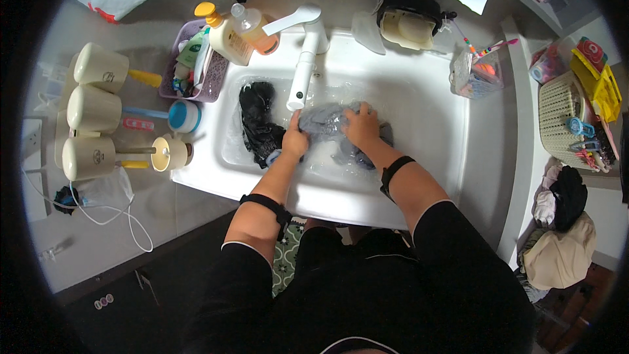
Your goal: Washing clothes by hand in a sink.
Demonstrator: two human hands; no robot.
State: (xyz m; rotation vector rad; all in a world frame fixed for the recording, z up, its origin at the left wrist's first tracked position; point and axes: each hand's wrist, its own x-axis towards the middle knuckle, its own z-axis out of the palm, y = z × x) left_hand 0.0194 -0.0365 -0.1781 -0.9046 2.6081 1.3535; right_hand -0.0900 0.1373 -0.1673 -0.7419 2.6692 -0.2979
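Observation:
A wet grey cloth (324,121) lies in shallow, sudsy water under the tap (303,78), in the white sink (419,118). My left hand (295,140) grips its left side, thumb pointing up towards the spout. Bent fingers of my right hand (362,127) press into its right side and close on the material. Part of each hand's grip is hidden in the folds. A soaked black cloth (257,118) is bunched to the left of my left hand. Darker grey fabric (385,135) shows beside my right wrist.
Behind the sink stand a yellow-topped pump bottle (229,38) and an orange bottle (255,29), with a purple basket (213,78) to their left. A soap holder (411,26) hangs at the back right. A toothbrush cup (473,77) sits at the right rim; clothes (560,255) lie far right.

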